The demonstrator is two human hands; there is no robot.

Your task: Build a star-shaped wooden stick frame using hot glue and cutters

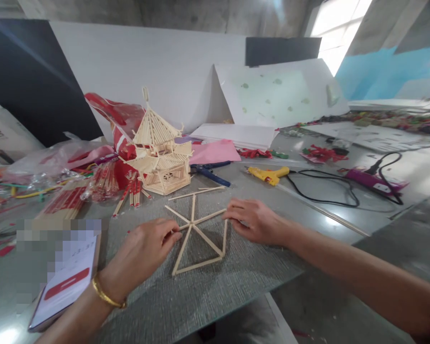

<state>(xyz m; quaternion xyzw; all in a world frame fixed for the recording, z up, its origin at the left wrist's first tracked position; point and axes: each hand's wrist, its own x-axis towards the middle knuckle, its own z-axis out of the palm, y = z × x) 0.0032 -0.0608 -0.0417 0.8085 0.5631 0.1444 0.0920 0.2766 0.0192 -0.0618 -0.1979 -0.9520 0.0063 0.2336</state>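
Observation:
A wheel-shaped frame of thin wooden sticks (208, 242) lies flat on the table, its spokes meeting at the centre. Rim sticks join some spoke ends at the right and front. My left hand (145, 248), with a gold bracelet at the wrist, has its fingers closed around the left spoke's outer end. At the opposite side, my right hand (254, 220) pinches the corner where the right spoke meets a rim stick; its fingertips partly hide that joint. Just behind the frame lie loose sticks (182, 196). Farther back stands a pagoda model (165, 160) built from similar sticks.
A yellow glue gun (270, 175) with a black cord lies right of blue-handled pliers (215, 177). At the left are a phone (69, 279) and bundled sticks (64, 200). A purple box (374, 181) stands at the right. The table's front edge runs below my hands.

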